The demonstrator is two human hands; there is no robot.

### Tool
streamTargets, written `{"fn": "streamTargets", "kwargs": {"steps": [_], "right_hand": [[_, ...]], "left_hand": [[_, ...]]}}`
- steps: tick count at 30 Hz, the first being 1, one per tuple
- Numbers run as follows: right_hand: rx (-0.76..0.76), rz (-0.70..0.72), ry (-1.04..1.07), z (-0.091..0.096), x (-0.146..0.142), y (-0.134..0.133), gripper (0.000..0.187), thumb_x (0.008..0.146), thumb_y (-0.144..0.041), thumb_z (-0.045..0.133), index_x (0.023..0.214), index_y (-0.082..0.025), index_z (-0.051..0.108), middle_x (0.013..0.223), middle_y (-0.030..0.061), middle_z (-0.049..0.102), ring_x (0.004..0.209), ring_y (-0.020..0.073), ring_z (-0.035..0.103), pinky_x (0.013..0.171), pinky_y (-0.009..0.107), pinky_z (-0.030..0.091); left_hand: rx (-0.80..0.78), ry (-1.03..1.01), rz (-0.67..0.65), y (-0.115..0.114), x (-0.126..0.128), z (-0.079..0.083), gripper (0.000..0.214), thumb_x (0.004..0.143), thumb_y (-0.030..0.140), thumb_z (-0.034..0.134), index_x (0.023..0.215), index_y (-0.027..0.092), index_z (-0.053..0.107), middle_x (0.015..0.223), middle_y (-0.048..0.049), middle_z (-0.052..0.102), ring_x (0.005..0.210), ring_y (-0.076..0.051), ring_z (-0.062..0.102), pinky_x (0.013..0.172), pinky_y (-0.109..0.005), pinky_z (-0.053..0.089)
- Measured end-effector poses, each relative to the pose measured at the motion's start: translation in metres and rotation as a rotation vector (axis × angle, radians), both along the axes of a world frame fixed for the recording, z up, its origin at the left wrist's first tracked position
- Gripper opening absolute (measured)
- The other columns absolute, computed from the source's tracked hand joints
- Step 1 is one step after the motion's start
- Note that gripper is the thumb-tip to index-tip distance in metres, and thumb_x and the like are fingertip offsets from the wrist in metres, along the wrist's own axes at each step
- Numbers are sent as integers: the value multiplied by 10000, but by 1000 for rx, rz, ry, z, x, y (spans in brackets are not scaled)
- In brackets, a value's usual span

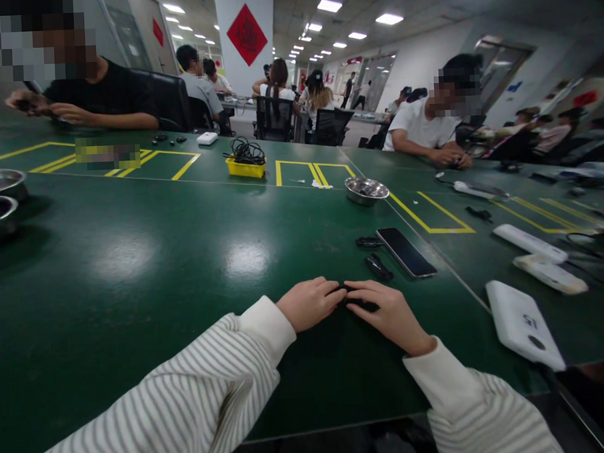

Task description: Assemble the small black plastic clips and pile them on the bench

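Note:
My left hand [311,305] and my right hand [386,311] meet fingertip to fingertip low over the green table [160,313]. Both are closed in a pinch on a small black part [343,293], mostly hidden by the fingers, so its kind does not show. Just beyond my right hand lie a black clip-like piece [378,267] and another small black piece [368,241]. Beside them rests a dark-screened smartphone [406,252].
A steel bowl [366,191] holds dark bits beyond the phone. A yellow tray [246,169] carries black cable. White devices [525,325] lie at right; more steel bowls [1,219] stand far left. Yellow tape marks the tabletop. Co-workers sit across the table.

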State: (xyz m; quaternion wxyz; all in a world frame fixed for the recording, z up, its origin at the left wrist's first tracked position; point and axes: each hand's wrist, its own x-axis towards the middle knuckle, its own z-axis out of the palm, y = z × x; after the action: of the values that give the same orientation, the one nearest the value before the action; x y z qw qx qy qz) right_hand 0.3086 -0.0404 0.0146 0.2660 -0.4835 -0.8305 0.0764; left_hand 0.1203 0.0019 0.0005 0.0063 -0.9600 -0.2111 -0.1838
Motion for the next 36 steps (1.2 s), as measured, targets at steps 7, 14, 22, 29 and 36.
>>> {"fn": "streamTargets", "kwargs": {"steps": [7, 14, 22, 29, 36], "right_hand": [[-71, -265, 57, -3, 42, -10, 198, 678, -267, 586, 648, -205, 401, 959, 42, 636, 651, 143, 577, 628, 296, 483], [-1, -346, -6, -10, 71, 0, 184, 688, -306, 566, 654, -206, 414, 981, 61, 626, 592, 140, 537, 602, 306, 460], [98, -416, 6, -4, 87, 12, 198, 695, -382, 558, 675, -194, 499, 994, 78, 608, 876, 222, 548, 658, 332, 458], [47, -414, -288, 10, 62, 76, 332, 802, -319, 408, 1026, -143, 578, 1097, 109, 572, 1051, 257, 486, 889, 416, 374], [-113, -411, -376, 11, 23, 96, 360, 817, -255, 367, 1061, -102, 582, 1079, 129, 587, 997, 257, 532, 855, 387, 417]], "left_hand": [[-2, -5, 15, -2, 55, 2, 286, 846, 173, 372, 1125, 166, 432, 1046, -94, 512, 848, -184, 497, 722, -313, 449], [-145, -75, 97, -7, 38, 1, 522, 768, 177, 482, 1254, 173, 290, 1312, -120, 320, 1015, -221, 461, 834, -372, 421], [-258, -86, 19, -20, -14, 3, 544, 745, 131, 484, 1255, 201, 308, 1318, -98, 326, 1088, -215, 429, 895, -391, 403], [-299, -99, 61, -13, -63, 1, 523, 744, 109, 465, 1246, 182, 340, 1287, -98, 372, 1126, -204, 398, 941, -387, 372], [-299, -87, 102, -3, -95, 2, 483, 759, 121, 458, 1230, 179, 370, 1263, -101, 403, 1122, -201, 405, 936, -387, 376]]}}
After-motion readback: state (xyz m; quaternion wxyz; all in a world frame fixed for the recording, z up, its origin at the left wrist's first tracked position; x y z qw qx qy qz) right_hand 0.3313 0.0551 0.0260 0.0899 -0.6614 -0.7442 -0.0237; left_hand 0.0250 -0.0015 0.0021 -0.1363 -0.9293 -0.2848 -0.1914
